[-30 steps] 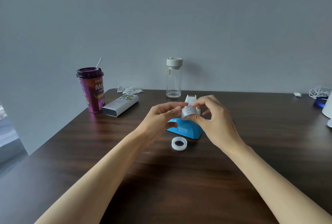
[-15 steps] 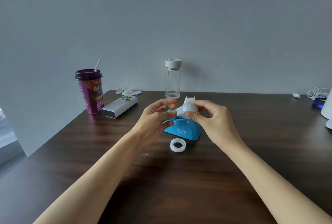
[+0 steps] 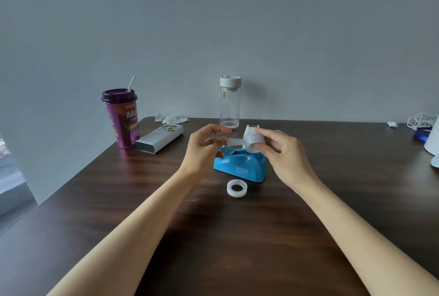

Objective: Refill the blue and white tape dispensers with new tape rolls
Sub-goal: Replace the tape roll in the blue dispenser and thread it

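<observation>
Two hands up over the dark wood worktop (image 3: 237, 248), both busy with one tape roll (image 3: 253, 141). Right hand (image 3: 282, 150) pinches the roll between thumb and fingers, just above the blue dispenser (image 3: 240, 167). Left hand (image 3: 204, 146) grips the free end of the tape strip (image 3: 231, 141), which runs taut between the two hands.

Tape rolls: 2 in view. One in the right hand, one second roll (image 3: 237, 188) lying flat on the worktop, just in front of the blue dispenser, untouched.

Dispensers: 2. Blue one sits on the worktop under the hands, "VIVID" printed on its side, cradle empty as far as I can see. White dispenser (image 3: 251, 129) stands right behind it, mostly hidden by the right hand and the held roll; can't tell if it's loaded.

Other items, 1 each: purple lidded cup (image 3: 122, 120) with a straw at far left, white rectangular box (image 3: 160, 138) lying beside it, clear bottle (image 3: 230, 103) with a pale cap at the back, crumpled wrapper (image 3: 171, 118) by the back edge. White cable bundle (image 3: 421, 121) at the far right edge.
</observation>
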Motion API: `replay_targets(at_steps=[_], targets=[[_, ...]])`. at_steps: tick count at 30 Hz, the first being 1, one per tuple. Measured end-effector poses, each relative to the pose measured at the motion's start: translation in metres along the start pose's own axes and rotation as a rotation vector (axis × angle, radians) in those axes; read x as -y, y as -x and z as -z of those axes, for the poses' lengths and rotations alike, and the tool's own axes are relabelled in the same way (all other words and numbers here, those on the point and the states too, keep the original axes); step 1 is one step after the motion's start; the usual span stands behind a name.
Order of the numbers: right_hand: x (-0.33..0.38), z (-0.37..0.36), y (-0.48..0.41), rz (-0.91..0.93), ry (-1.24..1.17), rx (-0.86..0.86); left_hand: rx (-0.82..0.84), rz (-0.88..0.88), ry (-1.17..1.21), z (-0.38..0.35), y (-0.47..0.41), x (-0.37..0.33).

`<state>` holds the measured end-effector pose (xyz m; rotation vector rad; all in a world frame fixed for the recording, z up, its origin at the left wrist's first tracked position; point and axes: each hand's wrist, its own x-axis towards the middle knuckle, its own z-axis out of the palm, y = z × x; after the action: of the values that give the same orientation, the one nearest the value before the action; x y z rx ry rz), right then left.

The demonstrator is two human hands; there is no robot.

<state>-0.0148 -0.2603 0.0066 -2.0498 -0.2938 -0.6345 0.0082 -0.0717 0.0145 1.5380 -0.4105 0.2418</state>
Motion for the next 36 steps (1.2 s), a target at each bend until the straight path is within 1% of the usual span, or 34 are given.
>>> replay_targets(at_steps=[4,8,13,15,19,23,26,29,32,36], targets=[[0.001,-0.003,0.001,-0.002,0.035,-0.033,0.005,0.015,-0.047,0.003,-0.002,0.005],[0.000,-0.007,0.003,0.054,0.210,-0.037,-0.013,0.045,-0.090,0.006,-0.005,0.008],[-0.003,-0.008,0.003,0.113,0.397,0.030,-0.027,0.056,-0.118,0.006,-0.006,0.012],[-0.004,-0.008,0.004,0.125,0.432,0.040,-0.030,0.047,-0.133,0.004,-0.007,0.014],[-0.006,-0.008,0.005,0.161,0.437,0.036,-0.034,0.041,-0.141,0.001,-0.009,0.016],[-0.004,-0.008,0.005,0.208,0.401,-0.006,-0.062,0.046,-0.141,0.001,-0.010,0.020],[-0.003,-0.011,0.007,0.233,0.390,0.014,-0.090,0.045,-0.101,0.001,-0.012,0.023],[-0.004,-0.014,0.008,0.248,0.365,0.023,-0.115,0.050,-0.063,0.001,-0.012,0.024],[-0.005,-0.016,0.009,0.248,0.315,-0.002,-0.141,0.073,-0.039,0.002,-0.013,0.027],[-0.004,-0.020,0.010,0.248,0.319,-0.013,-0.152,0.110,-0.023,0.007,-0.017,0.027]])
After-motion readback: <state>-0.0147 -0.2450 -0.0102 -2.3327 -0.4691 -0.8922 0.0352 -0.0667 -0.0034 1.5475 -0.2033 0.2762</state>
